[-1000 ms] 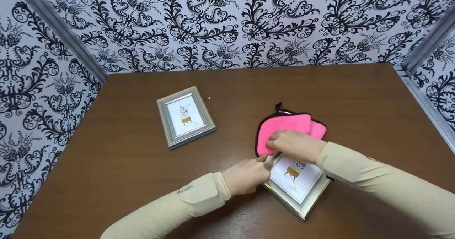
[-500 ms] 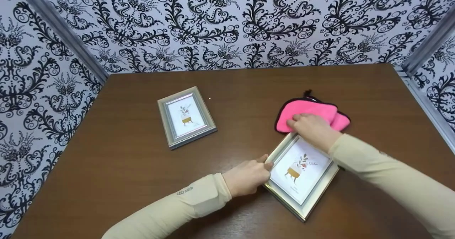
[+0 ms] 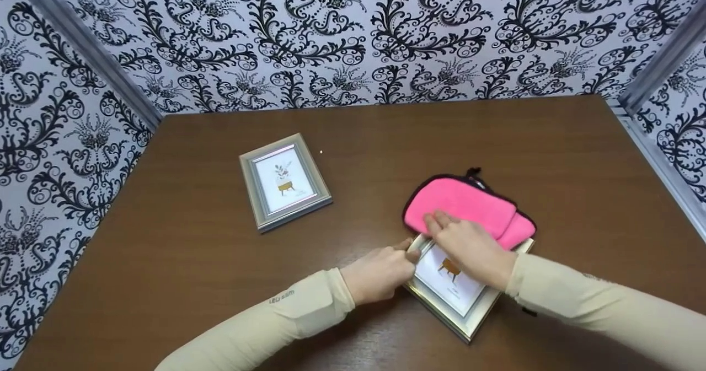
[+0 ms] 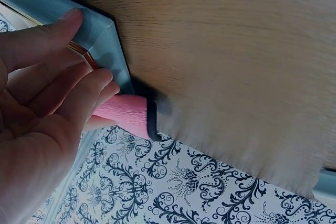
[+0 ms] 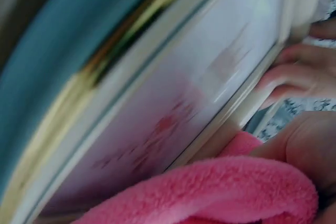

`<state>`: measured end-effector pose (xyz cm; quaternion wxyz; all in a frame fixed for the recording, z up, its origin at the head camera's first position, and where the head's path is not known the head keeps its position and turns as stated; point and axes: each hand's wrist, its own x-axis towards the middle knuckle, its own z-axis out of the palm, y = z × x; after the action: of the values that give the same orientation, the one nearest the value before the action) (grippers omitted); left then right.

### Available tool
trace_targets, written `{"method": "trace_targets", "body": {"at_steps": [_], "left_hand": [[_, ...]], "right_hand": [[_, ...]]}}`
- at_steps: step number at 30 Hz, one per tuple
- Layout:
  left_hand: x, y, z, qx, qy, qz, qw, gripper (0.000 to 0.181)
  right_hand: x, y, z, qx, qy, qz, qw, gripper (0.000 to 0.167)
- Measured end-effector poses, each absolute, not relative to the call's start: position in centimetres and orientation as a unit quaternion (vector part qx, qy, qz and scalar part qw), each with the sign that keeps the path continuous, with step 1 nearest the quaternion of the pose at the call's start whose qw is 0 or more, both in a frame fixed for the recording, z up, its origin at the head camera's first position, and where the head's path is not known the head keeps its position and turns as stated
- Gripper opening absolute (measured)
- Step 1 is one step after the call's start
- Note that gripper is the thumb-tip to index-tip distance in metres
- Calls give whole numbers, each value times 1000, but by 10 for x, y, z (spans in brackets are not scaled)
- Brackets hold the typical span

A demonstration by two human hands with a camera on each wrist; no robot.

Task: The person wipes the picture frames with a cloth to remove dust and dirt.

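A picture frame (image 3: 441,310) with a champagne-gold border and a plant print lies tilted across the table, in front of me. My left hand (image 3: 379,272) grips its left edge; in the left wrist view the thumb and fingers (image 4: 59,27) hold the blue-grey side near a corner. On the frame's far half lies a pink plush cloth (image 3: 463,197) with black trim, partly over the print. My right hand (image 3: 469,244) presses on this cloth with extended fingers (image 3: 441,222). A fold of the cloth (image 5: 226,192) rises towards the palm in the right wrist view; the thumb is partly hidden.
A second framed print (image 3: 285,181), silver-beige, lies face up at the left on the brown wooden table (image 3: 182,238). Walls with black scroll-patterned paper (image 3: 353,40) enclose the back and sides of the table. A tiny white speck (image 3: 321,151) lies beside the second frame.
Over the frame, my right hand and the cloth first moved away and to the right, then came back nearer, with the fingers now straighter. My left hand keeps its grip on the frame's edge.
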<state>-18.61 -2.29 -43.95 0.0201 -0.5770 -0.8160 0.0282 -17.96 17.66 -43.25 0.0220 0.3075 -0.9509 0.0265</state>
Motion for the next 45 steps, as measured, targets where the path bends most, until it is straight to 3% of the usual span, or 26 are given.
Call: {"method": "trace_targets", "body": {"at_steps": [8,13,18,27,31,36,45], "left_hand": [[-186,-22,-440,-567,-823,35,27,22],[-182,-19,-440,-563,-824,45,47,19],[-178,-16,-440,-553,-831,37,48,10],[-184,-13,-440,-514,-857,11,42,10],[-194,-13,-441,-484,-873,2,61,7],[-216,-7,-441,-436,-899,-24,43,9],[-267,35,-440,-403,-914,-45,23,10]], "right_hand": [[-178,181,-439,289,-954,75,31,66],[-197,189,-437,237,-965,111,12,58],[-218,199,-423,202,-962,182,-9,51],[-233,242,-383,152,-960,235,22,47],[-234,262,-362,144,-951,259,86,47],[-231,282,-345,159,-934,267,178,44],[-217,297,-348,181,-913,237,277,45]]}}
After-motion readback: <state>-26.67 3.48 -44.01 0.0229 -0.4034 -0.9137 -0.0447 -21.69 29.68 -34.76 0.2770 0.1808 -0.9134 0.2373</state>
